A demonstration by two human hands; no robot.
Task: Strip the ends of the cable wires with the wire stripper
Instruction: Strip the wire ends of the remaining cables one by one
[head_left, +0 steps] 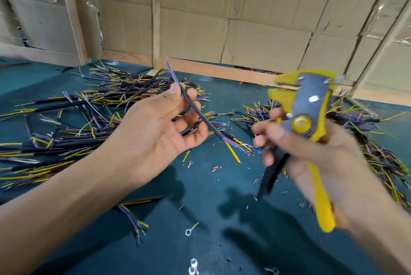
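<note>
My left hand (155, 128) holds a short black cable (201, 117) between thumb and fingertips, palm up, above the table. Thin coloured wires fan out of both cable ends: blue and yellow ones point up past my thumb, and a yellow one (233, 154) hangs down to the right. My right hand (311, 159) grips the yellow and grey wire stripper (304, 105) by its handles, jaws pointing up and left. The stripper is blurred and stands apart from the cable, its jaws to the right of the lower wire ends.
Piles of black cables with yellow and purple wire ends lie on the dark green table at the left (66, 128) and right (367, 132). Small insulation scraps and metal ring terminals (189, 231) dot the middle. A cardboard wall (222, 14) closes the back.
</note>
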